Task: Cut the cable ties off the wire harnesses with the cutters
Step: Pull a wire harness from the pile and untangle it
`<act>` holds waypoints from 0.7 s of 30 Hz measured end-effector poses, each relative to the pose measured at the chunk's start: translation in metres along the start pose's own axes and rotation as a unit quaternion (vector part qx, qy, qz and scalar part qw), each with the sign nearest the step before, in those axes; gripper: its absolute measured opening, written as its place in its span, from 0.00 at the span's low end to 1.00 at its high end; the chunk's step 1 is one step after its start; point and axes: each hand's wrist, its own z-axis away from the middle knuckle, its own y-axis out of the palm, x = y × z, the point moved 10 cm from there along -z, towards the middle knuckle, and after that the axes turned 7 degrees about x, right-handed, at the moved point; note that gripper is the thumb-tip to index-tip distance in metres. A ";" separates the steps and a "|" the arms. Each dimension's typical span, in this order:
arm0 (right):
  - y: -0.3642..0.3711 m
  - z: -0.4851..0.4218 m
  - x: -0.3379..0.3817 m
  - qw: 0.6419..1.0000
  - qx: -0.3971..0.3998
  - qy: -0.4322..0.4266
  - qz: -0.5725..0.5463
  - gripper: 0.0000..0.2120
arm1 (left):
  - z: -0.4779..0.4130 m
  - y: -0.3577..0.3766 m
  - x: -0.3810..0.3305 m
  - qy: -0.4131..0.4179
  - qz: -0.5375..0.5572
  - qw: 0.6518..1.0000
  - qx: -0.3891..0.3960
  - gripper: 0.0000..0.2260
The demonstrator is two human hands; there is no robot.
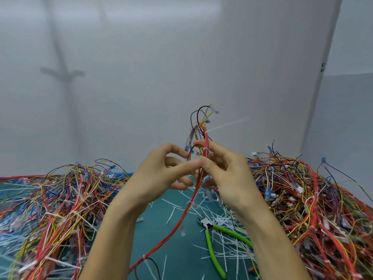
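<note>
The fingers [181, 168] of the left hand [159, 178] and right hand [228, 176] pinch one wire harness [205, 142] upright between them at a white cable tie [206, 148], its tail trailing to the green surface [177, 249]. The cutters [210, 241] lie unheld beside it. The bundle looks light, limp and springy, so it is probably best held close beside the tie.

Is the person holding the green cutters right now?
No, the cutters lie on the mat, while the left hand and the right hand both hold the wire harness.
</note>
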 end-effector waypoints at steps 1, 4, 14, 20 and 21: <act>-0.001 0.000 0.000 1.000 -0.003 -0.002 0.007 0.16 | 0.001 0.002 0.003 -0.016 -0.008 1.000 0.023 0.24; -0.004 -0.001 -0.001 1.000 -0.019 -0.011 0.022 0.17 | 0.005 0.016 0.012 -0.062 -0.073 0.989 0.111 0.25; -0.022 -0.001 0.012 0.991 -0.071 -0.069 0.086 0.25 | -0.001 0.044 0.014 -0.046 -0.128 0.982 0.132 0.04; 0.005 -0.004 -0.004 0.999 0.008 -0.032 0.037 0.22 | -0.006 0.020 -0.001 0.027 0.023 0.999 0.013 0.05; 0.011 -0.004 -0.006 0.999 0.023 -0.025 0.039 0.20 | -0.006 0.016 0.000 0.029 0.033 0.999 -0.004 0.06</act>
